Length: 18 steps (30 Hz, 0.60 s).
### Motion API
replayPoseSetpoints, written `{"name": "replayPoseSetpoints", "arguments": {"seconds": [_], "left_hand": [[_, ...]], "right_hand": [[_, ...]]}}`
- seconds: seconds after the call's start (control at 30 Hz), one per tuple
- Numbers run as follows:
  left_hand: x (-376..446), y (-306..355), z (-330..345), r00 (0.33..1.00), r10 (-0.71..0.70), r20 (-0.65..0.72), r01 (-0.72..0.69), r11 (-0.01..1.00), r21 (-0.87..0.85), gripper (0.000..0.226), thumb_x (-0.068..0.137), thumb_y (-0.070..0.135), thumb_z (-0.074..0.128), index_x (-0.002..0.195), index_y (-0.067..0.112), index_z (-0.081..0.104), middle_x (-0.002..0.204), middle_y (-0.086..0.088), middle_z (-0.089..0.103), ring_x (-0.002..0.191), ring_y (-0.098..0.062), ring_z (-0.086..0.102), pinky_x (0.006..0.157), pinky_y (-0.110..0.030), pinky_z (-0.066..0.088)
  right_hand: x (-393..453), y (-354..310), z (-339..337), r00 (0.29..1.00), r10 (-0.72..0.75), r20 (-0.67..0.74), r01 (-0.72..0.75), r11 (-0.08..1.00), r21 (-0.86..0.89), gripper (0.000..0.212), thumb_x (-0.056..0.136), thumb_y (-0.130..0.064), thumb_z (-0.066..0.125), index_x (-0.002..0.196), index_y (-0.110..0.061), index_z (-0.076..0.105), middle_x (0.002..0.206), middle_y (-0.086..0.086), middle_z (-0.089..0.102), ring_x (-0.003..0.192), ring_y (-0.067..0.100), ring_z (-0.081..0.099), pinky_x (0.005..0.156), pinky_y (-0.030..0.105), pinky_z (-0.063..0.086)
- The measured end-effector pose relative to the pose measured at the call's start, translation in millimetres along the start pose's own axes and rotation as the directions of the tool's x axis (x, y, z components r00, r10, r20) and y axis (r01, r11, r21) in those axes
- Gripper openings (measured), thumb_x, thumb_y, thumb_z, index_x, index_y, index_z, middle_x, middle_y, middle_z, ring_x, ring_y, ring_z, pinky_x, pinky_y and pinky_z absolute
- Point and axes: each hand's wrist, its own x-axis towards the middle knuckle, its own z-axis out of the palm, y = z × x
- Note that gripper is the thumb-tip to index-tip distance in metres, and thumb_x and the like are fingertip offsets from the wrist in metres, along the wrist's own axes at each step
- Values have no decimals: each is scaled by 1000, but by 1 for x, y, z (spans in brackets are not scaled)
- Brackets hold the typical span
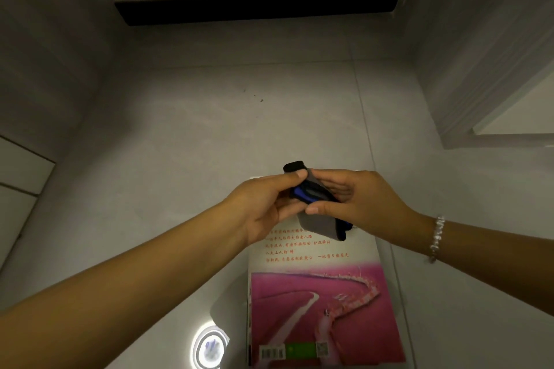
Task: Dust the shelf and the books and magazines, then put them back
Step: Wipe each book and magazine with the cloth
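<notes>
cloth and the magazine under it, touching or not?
Cannot tell. In the head view both hands, left and right, grip the cloth, which overlaps the magazine from above, so no contact or gap shows.

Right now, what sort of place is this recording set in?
Probably a room at home: glossy grey floor tiles, pale cabinet panels, and a magazine on the floor under both hands, which hold a cloth.
</notes>
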Motion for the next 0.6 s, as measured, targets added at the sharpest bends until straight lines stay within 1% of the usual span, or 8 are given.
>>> {"name": "replayPoseSetpoints", "arguments": {"seconds": [0.1,0.2,0.27,0.33,0.4,0.47,0.53,0.6], "left_hand": [[-1,2,-1,1000,7,-12,-7,998,56,18,86,18,66,97,4,68,85,-11,73,79,-19,70,73,-28,59],[0,3,-2,999,36,22,-37,997,71,21,90,21,61,103,6,68,94,-10,74,84,-18,71,75,-27,59],[-1,3,-3,999,41,25,-43,995,87,22,91,22,59,105,7,68,95,-8,74,86,-16,71,75,-26,59],[0,2,-4,998,61,-8,-59,990,131,20,91,22,60,104,10,69,91,-2,74,84,-12,69,73,-23,56],[4,-2,-7,987,130,-90,-105,966,235,14,90,23,62,99,15,70,85,4,71,79,-10,64,68,-20,50],[7,-5,-9,966,202,-164,-139,934,330,9,89,26,64,94,19,66,89,5,66,83,-10,58,74,-22,47],[10,-8,-13,958,215,-189,-144,933,330,23,87,33,66,104,18,61,102,4,62,91,-10,56,87,-29,46],[11,-9,-14,975,156,-159,-109,955,274,43,85,39,65,120,15,57,116,1,61,104,-16,57,98,-38,44]], "right_hand": [[3,2,1,999,32,5,-32,999,15,51,63,-39,72,112,-40,56,109,-15,67,99,-4,63,89,14,48],[5,1,0,996,90,24,-92,993,76,39,65,-38,71,103,-34,64,99,-8,72,93,2,67,85,20,53],[7,2,-1,991,133,-4,-131,985,111,34,73,-40,64,101,-23,70,91,-2,74,88,11,69,81,26,56],[9,2,-5,984,172,-37,-167,979,115,38,78,-42,58,99,-13,72,89,7,74,86,21,70,80,35,57],[11,1,-8,976,213,-44,-203,965,167,30,85,-36,57,97,-13,71,91,7,73,86,19,70,76,30,58],[13,0,-10,967,254,-16,-240,934,264,22,91,-28,55,99,-14,70,94,4,73,87,13,70,70,21,56],[15,1,-12,956,292,17,-279,891,357,24,92,-27,52,104,-14,68,98,1,73,91,12,69,70,20,54],[16,2,-13,944,328,36,-311,846,433,28,93,-30,50,109,-13,66,103,1,72,95,14,68,73,22,55]]}}
